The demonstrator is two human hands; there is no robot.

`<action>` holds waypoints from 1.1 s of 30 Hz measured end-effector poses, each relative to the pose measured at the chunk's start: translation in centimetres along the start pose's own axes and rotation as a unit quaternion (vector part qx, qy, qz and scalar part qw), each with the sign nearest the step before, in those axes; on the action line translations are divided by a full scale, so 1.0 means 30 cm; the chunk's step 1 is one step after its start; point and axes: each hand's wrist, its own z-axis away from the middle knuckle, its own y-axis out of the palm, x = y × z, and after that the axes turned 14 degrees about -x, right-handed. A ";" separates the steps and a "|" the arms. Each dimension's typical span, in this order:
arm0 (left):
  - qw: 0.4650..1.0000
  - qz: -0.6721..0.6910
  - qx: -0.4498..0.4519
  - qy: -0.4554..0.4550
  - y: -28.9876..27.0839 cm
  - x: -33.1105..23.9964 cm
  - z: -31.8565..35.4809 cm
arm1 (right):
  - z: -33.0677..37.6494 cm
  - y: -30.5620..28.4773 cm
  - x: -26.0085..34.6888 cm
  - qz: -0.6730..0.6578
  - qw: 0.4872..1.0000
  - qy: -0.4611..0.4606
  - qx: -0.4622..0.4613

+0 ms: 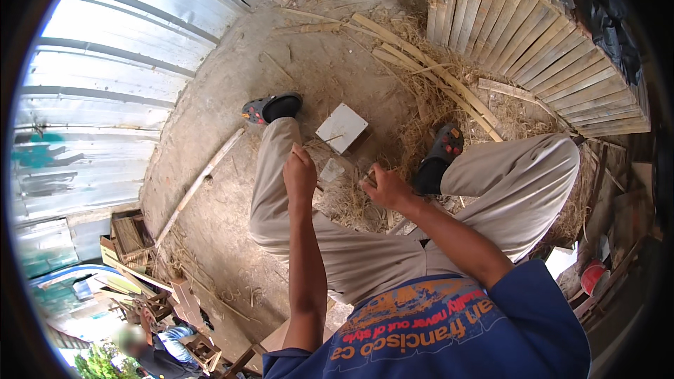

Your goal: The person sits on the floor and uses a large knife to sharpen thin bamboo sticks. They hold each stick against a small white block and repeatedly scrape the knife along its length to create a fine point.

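Note:
My left hand [300, 172] is closed in front of my left knee. A thin, straw-coloured sliver of wood or bamboo [328, 140] sticks out of its fist toward the white block. Between my legs, to the right, my right hand [386, 188] is curled round a small, dark object that I cannot make out. The two hands are apart. Just beyond them, a white box-like block [342, 128] with a flat top rests on the dirt. A pale, flat scrap [332, 170] lies on the ground between the hands.
Straw and shavings [414, 119] litter the ground around my right shoe [446, 144]. Long bamboo strips [435, 70] lie beyond it. A slatted bamboo structure [519, 35] stands at the far right, corrugated metal sheeting [112, 77] at the left. Another person [158, 344] sits at the lower left.

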 end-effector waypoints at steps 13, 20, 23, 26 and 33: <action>0.999 0.030 0.033 -0.018 -0.009 -0.027 -0.002 | -0.012 0.019 -0.056 0.015 0.992 -0.007 -0.129; 1.000 -0.005 0.024 -0.006 -0.001 -0.037 0.026 | 0.013 -0.020 0.031 -0.056 0.998 -0.015 -0.036; 0.999 0.047 -0.009 -0.013 -0.002 -0.031 0.028 | 0.012 -0.020 0.015 -0.017 0.998 0.007 -0.063; 1.000 0.025 -0.002 0.015 0.007 -0.018 0.027 | -0.002 -0.014 -0.021 0.012 1.000 0.004 -0.005; 1.000 0.019 -0.011 -0.007 0.024 0.026 0.015 | 0.011 -0.011 -0.017 0.025 0.999 -0.003 -0.040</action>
